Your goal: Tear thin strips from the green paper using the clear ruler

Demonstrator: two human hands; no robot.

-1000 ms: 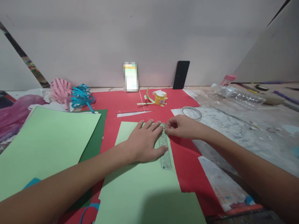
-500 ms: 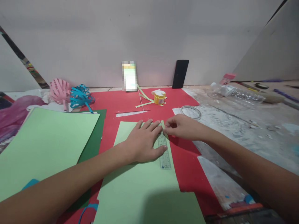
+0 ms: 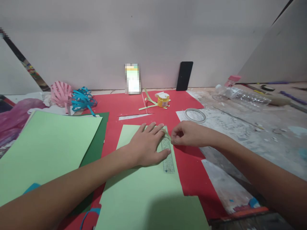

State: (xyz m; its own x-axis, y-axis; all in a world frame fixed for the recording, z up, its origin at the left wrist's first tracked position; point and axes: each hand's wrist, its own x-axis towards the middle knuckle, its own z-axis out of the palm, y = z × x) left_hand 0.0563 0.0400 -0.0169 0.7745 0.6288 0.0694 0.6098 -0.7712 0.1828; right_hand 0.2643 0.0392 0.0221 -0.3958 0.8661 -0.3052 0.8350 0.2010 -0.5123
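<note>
My left hand [image 3: 148, 143] lies flat with spread fingers on a light green paper sheet [image 3: 134, 191], pressing a clear plastic ruler [image 3: 168, 163] along the sheet's right edge. Just right of the ruler's far end, my right hand [image 3: 188, 133] is closed in a pinch. Between its thumb and fingers is the end of a narrow light green paper strip [image 3: 167, 134], which bends across the ruler toward my left fingertips. My left hand hides part of the ruler and the strip's other end.
Under the sheet lies red paper [image 3: 192, 179]. A yellow tub [image 3: 163, 101] with loose strips, a tape roll [image 3: 195, 115] and two phones stand or lie farther back. More green sheets [image 3: 55, 143] and pink and blue paper ornaments [image 3: 82, 99] are left; a plastic bottle [image 3: 249, 95] is right.
My right hand has moved slightly toward me and right, pulling the strip's end so that it now bends over the ruler. My left hand has stayed in place.
</note>
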